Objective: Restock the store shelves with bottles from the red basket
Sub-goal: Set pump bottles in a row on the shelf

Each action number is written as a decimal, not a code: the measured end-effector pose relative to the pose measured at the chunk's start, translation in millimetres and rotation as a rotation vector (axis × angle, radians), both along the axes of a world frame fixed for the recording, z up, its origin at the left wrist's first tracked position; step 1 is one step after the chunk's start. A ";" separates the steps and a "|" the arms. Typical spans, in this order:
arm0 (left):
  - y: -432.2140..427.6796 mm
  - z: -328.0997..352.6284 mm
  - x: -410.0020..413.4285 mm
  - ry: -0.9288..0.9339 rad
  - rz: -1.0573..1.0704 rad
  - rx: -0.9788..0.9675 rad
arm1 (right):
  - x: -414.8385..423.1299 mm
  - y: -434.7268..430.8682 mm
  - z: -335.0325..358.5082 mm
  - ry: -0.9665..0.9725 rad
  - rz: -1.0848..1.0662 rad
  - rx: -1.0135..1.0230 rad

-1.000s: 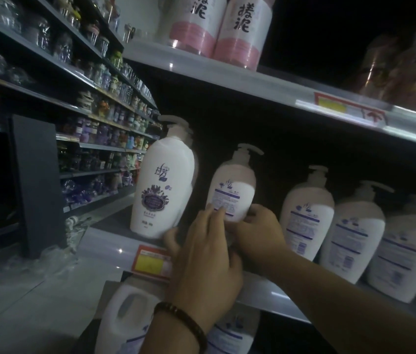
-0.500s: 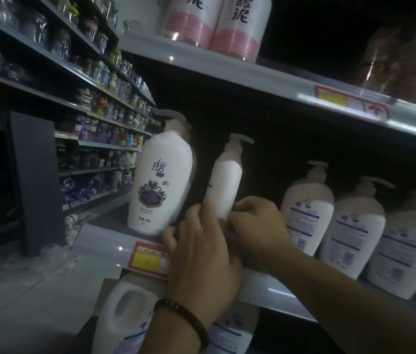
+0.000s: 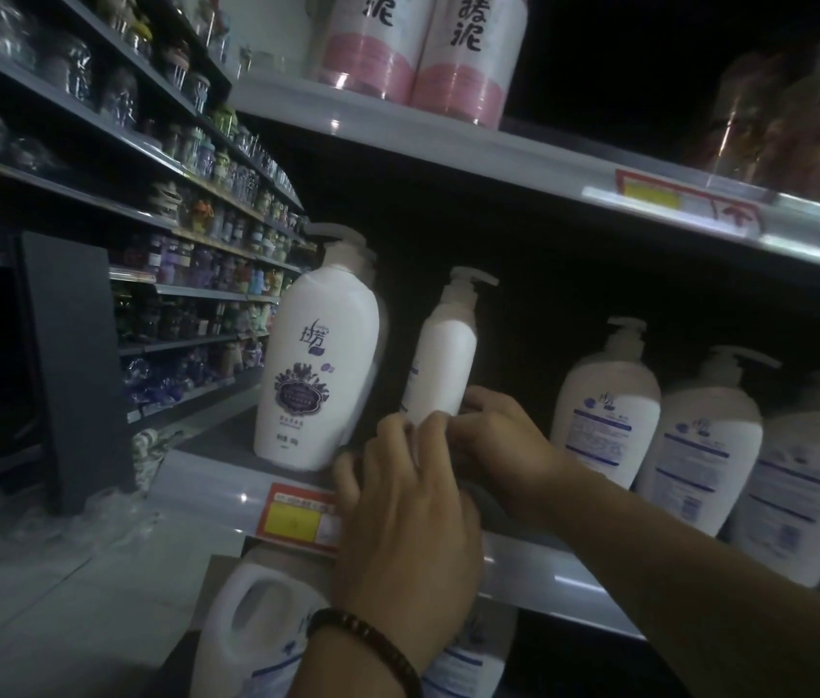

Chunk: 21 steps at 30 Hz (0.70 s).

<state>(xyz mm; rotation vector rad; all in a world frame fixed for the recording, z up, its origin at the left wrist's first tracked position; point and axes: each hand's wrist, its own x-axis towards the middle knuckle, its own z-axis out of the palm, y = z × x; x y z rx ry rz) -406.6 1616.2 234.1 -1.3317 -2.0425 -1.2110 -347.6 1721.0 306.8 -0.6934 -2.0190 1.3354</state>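
Note:
A white pump bottle (image 3: 443, 360) stands on the middle shelf (image 3: 211, 476), turned edge-on so only a sliver of its label shows. My left hand (image 3: 403, 506), with a dark bead bracelet on the wrist, and my right hand (image 3: 498, 445) both grip its lower part, fingertips meeting at its base. A larger white pump bottle with a purple emblem (image 3: 317, 370) stands just left of it. Three white pump bottles with blue labels (image 3: 700, 435) stand in a row to the right. The red basket is out of view.
The upper shelf (image 3: 498, 153) carries pink-and-white tubs (image 3: 418, 47) and clear packs at the right. A white jug with a handle (image 3: 252, 627) sits below the middle shelf. A red-and-yellow price tag (image 3: 297, 516) is on the shelf edge. Stocked aisle shelves (image 3: 186, 234) run off to the left.
The bottle in my hands has been rotated from label-forward to edge-on and now stands a little more upright. Both hands stay at its base.

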 end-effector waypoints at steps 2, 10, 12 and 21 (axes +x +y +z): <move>-2.7 3.7 3.7 0.011 0.017 -0.037 | 0.1 -2.8 -0.6 0.015 -0.015 -0.009; -3.5 8.1 1.2 -0.051 0.053 -0.157 | -4.4 -8.2 -5.0 0.022 -0.040 0.005; -1.5 6.3 -3.3 -0.064 0.054 -0.163 | -8.3 -7.6 -6.3 0.027 -0.061 0.004; -0.2 2.4 -5.4 -0.004 0.103 -0.165 | -25.8 8.4 -18.7 0.070 -0.112 0.022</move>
